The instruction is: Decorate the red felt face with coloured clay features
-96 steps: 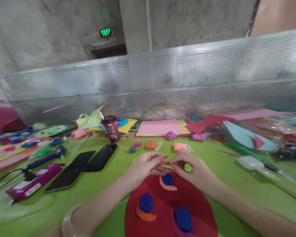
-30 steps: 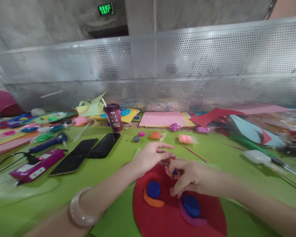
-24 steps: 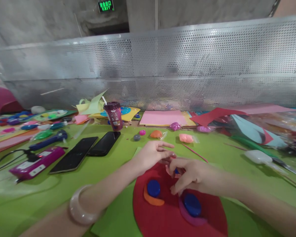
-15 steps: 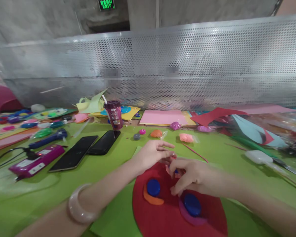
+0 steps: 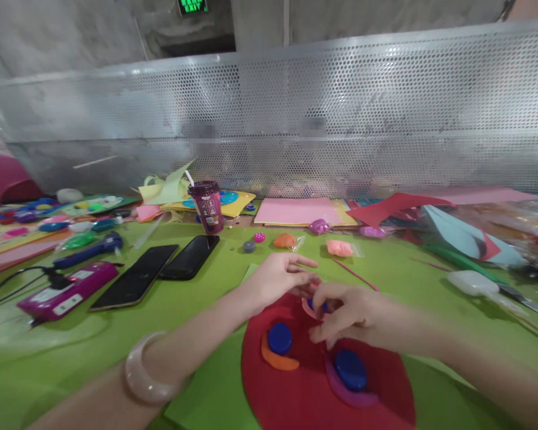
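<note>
A red paper disc (image 5: 291, 391) lies on green paper (image 5: 210, 388). It bears a blue clay round (image 5: 280, 338) with an orange clay strip (image 5: 280, 361) curved below it. Another blue clay round (image 5: 351, 369) has a purple clay strip (image 5: 347, 391) along its edge. My left hand (image 5: 282, 276) reaches over the disc's far edge, index finger stretched out and fingers apart. My right hand (image 5: 352, 313) hovers over the disc, thumb and index finger apart. Between them shows a third blue round (image 5: 317, 304) with a pink strip (image 5: 310, 310), partly hidden. Contact at the fingertips is unclear.
Two phones (image 5: 137, 278) and a purple power strip (image 5: 69, 288) with cables lie left. A lidded cup (image 5: 207, 208) stands behind. Bagged orange clay (image 5: 285, 240) and pink clay (image 5: 339, 248) sit ahead. Scissors (image 5: 524, 298) lie right; a perforated metal panel (image 5: 269, 119) rises behind.
My right thumb and fingers have shifted slightly, showing more of the far blue round. My left hand has barely moved. The rest stays in place, apart from a slight camera shift.
</note>
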A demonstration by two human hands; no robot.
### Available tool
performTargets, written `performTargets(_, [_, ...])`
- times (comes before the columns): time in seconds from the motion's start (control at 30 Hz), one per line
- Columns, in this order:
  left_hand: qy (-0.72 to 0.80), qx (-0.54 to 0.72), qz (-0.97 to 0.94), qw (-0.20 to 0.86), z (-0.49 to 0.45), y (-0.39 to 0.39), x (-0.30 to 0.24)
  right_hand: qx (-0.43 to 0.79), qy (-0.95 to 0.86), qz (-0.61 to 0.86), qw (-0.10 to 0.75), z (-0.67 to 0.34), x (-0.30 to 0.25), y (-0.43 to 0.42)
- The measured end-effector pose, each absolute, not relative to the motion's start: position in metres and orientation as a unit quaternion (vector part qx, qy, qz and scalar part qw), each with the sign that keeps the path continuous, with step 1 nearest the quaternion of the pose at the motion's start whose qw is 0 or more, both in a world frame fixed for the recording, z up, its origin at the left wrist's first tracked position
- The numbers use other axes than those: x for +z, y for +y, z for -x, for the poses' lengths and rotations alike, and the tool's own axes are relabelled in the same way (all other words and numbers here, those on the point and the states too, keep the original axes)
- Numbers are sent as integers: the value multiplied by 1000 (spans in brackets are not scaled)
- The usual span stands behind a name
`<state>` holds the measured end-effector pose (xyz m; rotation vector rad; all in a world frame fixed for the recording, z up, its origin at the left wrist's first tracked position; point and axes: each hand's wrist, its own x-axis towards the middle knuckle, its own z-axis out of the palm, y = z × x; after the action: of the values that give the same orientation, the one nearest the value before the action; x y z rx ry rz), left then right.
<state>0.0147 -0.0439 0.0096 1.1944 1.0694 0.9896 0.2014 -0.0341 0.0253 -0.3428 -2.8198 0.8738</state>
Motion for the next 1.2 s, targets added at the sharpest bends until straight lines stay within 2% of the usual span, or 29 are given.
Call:
performTargets(0.1, [454,424,-509,597,-15,-45,10,319,-930,157,94,-205,37,-38])
performTargets(0.27, [451,422,-519,591,-14,-45,10,359,-901,235,60,-215,54,-48])
performTargets(0.77, [446,420,-525,590,-11,-46,9,283,-936,211,-5,-215,56,-61])
performTargets(1.2, [447,418,-525,592,-12,-45,10,273,-943,188,26,-211,52,-61])
